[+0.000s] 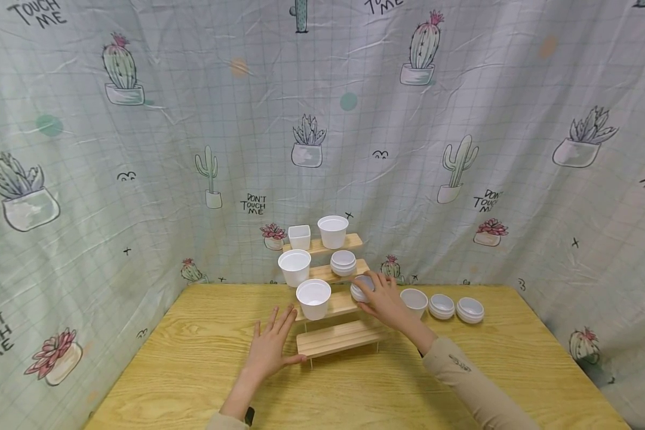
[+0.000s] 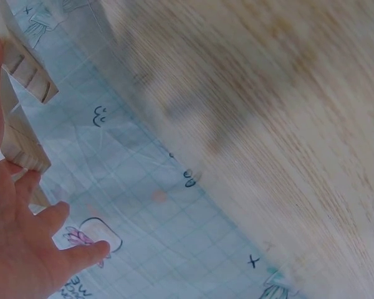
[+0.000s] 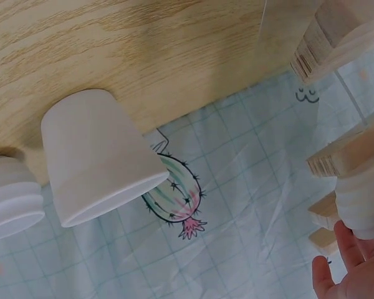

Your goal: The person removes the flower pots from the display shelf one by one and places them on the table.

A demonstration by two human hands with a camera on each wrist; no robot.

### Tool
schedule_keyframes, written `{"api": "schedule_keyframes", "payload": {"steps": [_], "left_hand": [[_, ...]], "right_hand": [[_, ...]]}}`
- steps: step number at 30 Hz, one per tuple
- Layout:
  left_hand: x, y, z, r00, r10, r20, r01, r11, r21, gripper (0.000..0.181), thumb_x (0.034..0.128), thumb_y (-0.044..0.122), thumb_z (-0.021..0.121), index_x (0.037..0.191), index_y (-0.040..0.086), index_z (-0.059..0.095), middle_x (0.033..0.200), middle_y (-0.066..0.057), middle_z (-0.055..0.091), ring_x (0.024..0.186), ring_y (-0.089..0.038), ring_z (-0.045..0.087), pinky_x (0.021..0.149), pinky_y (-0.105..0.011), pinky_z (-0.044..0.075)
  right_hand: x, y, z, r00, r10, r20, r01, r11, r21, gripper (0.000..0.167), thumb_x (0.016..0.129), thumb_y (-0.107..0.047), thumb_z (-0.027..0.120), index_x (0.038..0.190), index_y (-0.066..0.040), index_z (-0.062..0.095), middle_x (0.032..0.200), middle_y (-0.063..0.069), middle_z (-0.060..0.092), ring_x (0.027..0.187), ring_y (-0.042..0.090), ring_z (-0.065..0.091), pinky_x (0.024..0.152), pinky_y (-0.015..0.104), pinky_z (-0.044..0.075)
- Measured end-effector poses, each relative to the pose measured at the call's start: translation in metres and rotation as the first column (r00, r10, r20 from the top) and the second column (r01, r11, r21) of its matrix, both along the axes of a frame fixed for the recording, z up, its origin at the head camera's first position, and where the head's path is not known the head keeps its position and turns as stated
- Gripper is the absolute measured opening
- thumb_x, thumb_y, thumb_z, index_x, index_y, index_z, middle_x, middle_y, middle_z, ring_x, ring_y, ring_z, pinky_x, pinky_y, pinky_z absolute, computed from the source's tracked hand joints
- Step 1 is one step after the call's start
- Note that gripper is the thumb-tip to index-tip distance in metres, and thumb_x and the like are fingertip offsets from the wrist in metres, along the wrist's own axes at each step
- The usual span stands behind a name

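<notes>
My right hand [image 1: 385, 306] grips a squat, ribbed white flowerpot [image 1: 361, 289] at the right end of the third step of a wooden tiered stand [image 1: 341, 338]. In the right wrist view this flowerpot [image 3: 359, 210] meets the step's end, with fingertips against its side. My left hand [image 1: 270, 347], fingers straight and spread, is at the stand's left end. The left wrist view shows that hand [image 2: 19, 237] against the wooden step ends [image 2: 31, 78]. Left of the gripped pot, on the same step, stands a taller white pot [image 1: 314, 300].
Higher steps bear a square pot [image 1: 299, 238], a tall pot [image 1: 333, 233], another tall pot [image 1: 294, 270] and a squat pot [image 1: 343, 264]. Right of the stand, a plain pot [image 1: 414, 301] and two squat pots [image 1: 442, 307] sit on the wooden table [image 1: 193, 370]. Behind hangs a cactus-print curtain [image 1: 349, 149].
</notes>
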State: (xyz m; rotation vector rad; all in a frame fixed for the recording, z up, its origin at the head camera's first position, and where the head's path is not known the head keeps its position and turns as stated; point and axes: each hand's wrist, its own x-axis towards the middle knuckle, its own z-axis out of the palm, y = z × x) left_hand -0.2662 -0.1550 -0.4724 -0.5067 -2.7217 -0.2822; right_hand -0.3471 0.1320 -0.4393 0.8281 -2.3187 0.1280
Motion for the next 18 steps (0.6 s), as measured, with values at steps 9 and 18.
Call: {"api": "schedule_keyframes", "payload": {"steps": [9, 18], "left_hand": [[-0.0011, -0.0004, -0.0003, 1.0, 0.006, 0.007, -0.006, 1.0, -0.009, 0.101, 0.0605, 0.062, 0.066, 0.141, 0.016, 0.027, 0.147, -0.003, 0.026, 0.136, -0.032, 0.021, 0.099, -0.068, 0.021], [-0.001, -0.0004, -0.0007, 1.0, 0.009, 0.008, -0.009, 1.0, -0.014, 0.1, 0.061, 0.062, 0.066, 0.141, 0.016, 0.027, 0.148, -0.001, 0.025, 0.136, -0.032, 0.021, 0.099, -0.068, 0.021]], "right_hand": [[-0.0003, 0.0001, 0.0003, 1.0, 0.003, 0.001, -0.003, 1.0, 0.001, 0.053, 0.079, -0.034, 0.066, 0.128, -0.023, 0.048, 0.119, 0.016, 0.046, 0.1, 0.031, 0.045, 0.078, 0.053, 0.039], [-0.0002, 0.0006, -0.0005, 1.0, 0.002, -0.001, -0.002, 1.0, 0.008, 0.053, 0.079, -0.034, 0.066, 0.128, -0.024, 0.048, 0.118, 0.017, 0.047, 0.102, 0.031, 0.046, 0.08, 0.052, 0.039]]}}
